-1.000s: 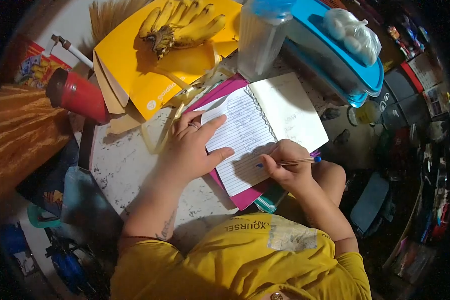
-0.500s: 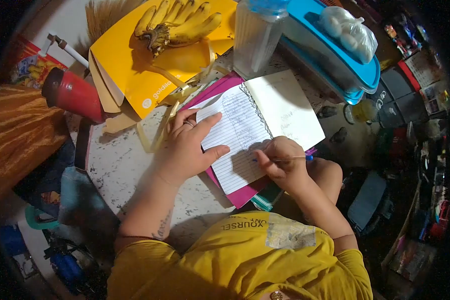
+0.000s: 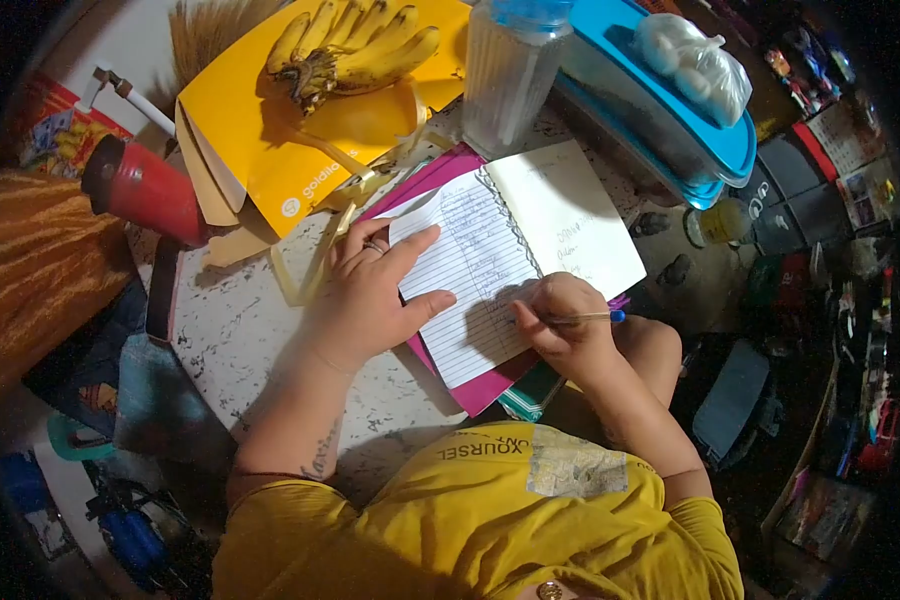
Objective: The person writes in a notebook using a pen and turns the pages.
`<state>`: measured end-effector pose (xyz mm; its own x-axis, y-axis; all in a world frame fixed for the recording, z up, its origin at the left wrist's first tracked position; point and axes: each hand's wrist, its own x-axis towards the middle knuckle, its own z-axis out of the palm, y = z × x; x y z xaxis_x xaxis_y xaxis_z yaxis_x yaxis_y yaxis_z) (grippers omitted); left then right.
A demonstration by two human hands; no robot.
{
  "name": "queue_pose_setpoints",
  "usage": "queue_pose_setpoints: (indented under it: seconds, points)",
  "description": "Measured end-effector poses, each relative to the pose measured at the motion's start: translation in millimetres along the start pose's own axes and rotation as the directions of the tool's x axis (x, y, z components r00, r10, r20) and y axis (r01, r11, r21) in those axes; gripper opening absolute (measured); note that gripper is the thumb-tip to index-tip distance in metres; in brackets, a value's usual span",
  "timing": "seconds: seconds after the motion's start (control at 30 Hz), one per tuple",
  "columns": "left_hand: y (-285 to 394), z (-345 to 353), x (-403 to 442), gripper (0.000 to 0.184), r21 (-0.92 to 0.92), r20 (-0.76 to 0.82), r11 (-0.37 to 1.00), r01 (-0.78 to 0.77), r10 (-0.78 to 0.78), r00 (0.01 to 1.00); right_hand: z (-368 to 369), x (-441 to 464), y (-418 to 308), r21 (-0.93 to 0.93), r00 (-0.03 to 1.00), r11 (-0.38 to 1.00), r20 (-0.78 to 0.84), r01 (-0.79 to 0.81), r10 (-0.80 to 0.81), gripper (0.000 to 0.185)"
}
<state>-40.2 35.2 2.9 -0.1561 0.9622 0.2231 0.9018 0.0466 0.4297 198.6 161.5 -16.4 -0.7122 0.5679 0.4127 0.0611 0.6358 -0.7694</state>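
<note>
A spiral notebook (image 3: 435, 345) lies open on a marbled table, its lined page bearing blue handwriting and the facing page a few scribbled words. My left hand (image 3: 375, 285) rests flat on the lined page's left edge, thumb and fingers apart, a ring on one finger. Over the lower part of that page, near the spiral, my right hand (image 3: 565, 325) is closed round a pen (image 3: 592, 318) with a blue end. The pen's writing tip is hard to make out behind my fingers. Under the notebook sits a magenta folder (image 3: 485, 395).
Bananas (image 3: 370, 55) lie on a yellow paper bag (image 3: 245, 130) at the back. Nearby stand a clear container (image 3: 510, 90) and a blue-lidded box (image 3: 640, 110) with a knotted plastic bag (image 3: 695, 70) on top. A red tumbler (image 3: 150, 190) leans at the left.
The pen's blue end shows more plainly behind my right hand, which has barely moved. My left hand stays in place on the page. The whole view has shifted slightly.
</note>
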Motion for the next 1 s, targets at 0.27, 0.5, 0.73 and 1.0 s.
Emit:
queue_pose_setpoints:
  seconds: [0.27,0.5,0.73,1.0]
  points:
    - [0,0,0,0.068,-0.002,-0.019,1.000,-0.004,0.004,1.000,4,-1,0,-0.002,0.999,1.000,-0.023,-0.028,0.028,0.029]
    - [-2,2,0,0.071,-0.019,-0.014,1.000,-0.003,0.002,1.000,1,-1,2,-0.033,1.000,0.999,-0.020,0.002,-0.002,0.030]
    - [0,2,1,0.071,-0.026,-0.021,1.000,0.000,-0.001,1.000,2,-1,0,-0.029,0.999,0.999,-0.039,-0.017,0.016,0.028]
    - [-3,3,0,0.070,-0.051,-0.018,0.999,0.000,-0.001,1.000,3,-4,9,0.033,0.998,0.998,-0.022,-0.051,0.052,0.029]
